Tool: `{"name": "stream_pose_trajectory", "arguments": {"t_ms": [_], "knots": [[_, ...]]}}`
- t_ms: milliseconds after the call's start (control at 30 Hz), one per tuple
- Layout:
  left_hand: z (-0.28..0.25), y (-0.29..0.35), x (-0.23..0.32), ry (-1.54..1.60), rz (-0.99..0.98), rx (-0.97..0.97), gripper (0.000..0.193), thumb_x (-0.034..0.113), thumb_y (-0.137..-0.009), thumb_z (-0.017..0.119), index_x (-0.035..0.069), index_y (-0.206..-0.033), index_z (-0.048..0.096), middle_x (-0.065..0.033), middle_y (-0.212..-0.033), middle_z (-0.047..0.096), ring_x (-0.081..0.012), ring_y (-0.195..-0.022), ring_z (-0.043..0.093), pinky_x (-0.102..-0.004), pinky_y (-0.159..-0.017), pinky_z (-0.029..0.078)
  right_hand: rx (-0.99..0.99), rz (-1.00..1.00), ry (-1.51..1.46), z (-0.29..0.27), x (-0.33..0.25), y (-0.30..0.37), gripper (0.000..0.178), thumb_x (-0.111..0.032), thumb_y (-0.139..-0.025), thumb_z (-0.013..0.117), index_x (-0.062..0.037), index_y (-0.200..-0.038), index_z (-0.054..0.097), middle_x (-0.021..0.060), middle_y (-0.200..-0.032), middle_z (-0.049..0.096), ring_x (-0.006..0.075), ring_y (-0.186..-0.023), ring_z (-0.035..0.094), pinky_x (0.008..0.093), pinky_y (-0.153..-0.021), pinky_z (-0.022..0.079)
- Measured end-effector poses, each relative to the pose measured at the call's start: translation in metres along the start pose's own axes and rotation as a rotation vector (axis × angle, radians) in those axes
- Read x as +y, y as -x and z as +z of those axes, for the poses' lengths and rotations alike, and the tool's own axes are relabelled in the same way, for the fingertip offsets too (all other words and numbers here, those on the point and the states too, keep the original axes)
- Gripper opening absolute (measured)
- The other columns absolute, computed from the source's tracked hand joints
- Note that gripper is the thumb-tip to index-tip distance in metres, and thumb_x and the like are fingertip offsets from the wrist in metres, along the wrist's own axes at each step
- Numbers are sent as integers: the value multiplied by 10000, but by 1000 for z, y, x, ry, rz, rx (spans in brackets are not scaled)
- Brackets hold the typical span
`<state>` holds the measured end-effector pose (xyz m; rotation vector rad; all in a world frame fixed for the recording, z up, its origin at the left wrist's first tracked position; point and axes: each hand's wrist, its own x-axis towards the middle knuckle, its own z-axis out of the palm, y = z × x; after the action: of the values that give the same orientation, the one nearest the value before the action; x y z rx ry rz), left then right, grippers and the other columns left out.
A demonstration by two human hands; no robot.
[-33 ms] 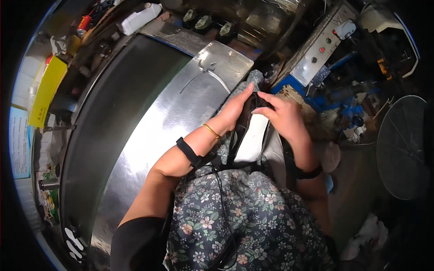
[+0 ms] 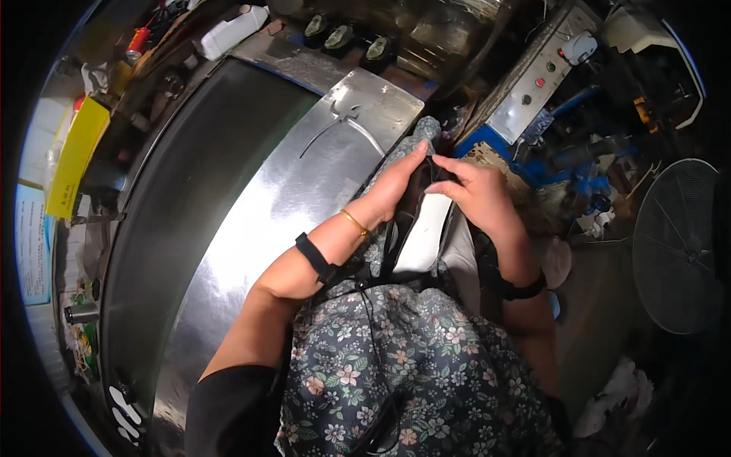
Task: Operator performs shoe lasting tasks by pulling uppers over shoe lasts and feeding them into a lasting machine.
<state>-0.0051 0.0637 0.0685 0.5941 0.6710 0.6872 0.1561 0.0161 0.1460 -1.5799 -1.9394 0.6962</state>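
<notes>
A dark shoe (image 2: 411,211) with a long white insole or bottom piece (image 2: 421,234) lies lengthwise over my lap, its far end pointing away from me. My left hand (image 2: 397,181) wraps the shoe's left side, its thumb stretched along to the far tip. At that same tip my right hand (image 2: 480,196) pinches the dark edge material between thumb and forefinger. What lies between those fingertips is too small to make out. A floral apron (image 2: 411,358) covers my lap beneath the shoe.
Metal pincers (image 2: 346,122) with curved handles lie on the steel tabletop (image 2: 259,190) to my left. Beyond it runs a dark conveyor belt (image 2: 205,145). Several shoes (image 2: 339,38) stand at the back. A control box (image 2: 537,84) is at the far right, a round fan (image 2: 678,247) at right.
</notes>
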Motion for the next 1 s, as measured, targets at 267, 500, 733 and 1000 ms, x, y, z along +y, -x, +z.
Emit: {"name": "stream_pose_trajectory", "arguments": {"t_ms": [267, 500, 733, 1000], "knots": [[-3, -6, -11, -53, -121, 74, 354, 337, -988, 502, 14, -1002, 646, -71, -943, 653, -144, -827, 606, -289, -760, 494, -265, 137, -480, -3, 30, -13, 455, -160, -769, 815, 98, -1104, 646, 187, -1003, 716, 178, -901, 687, 298, -796, 535], [-22, -4, -6, -1118, 789, 94, 457, 295, -837, 702, 20, -1185, 594, -175, -1164, 607, -355, -1123, 560, -381, -983, 430, 377, 136, -762, 116, 53, 28, 364, -121, -920, 625, 8, -1255, 569, 75, -1029, 682, 177, -982, 629, 311, -897, 477], [-38, -18, 9, -721, 265, 64, 398, 143, -884, 672, 68, -1257, 555, -57, -1079, 627, -146, -976, 598, -273, -848, 480, 59, 374, -956, 98, 83, 44, 214, -139, -997, 538, 34, -994, 664, -15, -850, 645, 28, -807, 539, 201, -721, 448], [-46, -4, -8, -433, 141, -13, 377, 97, -919, 643, 64, -1276, 527, -25, -1045, 607, -108, -909, 580, -247, -817, 482, -51, 876, -1159, 138, 76, 53, 754, -627, -993, 274, 12, -1161, 637, 93, -999, 675, 174, -897, 631, 306, -824, 490]]}}
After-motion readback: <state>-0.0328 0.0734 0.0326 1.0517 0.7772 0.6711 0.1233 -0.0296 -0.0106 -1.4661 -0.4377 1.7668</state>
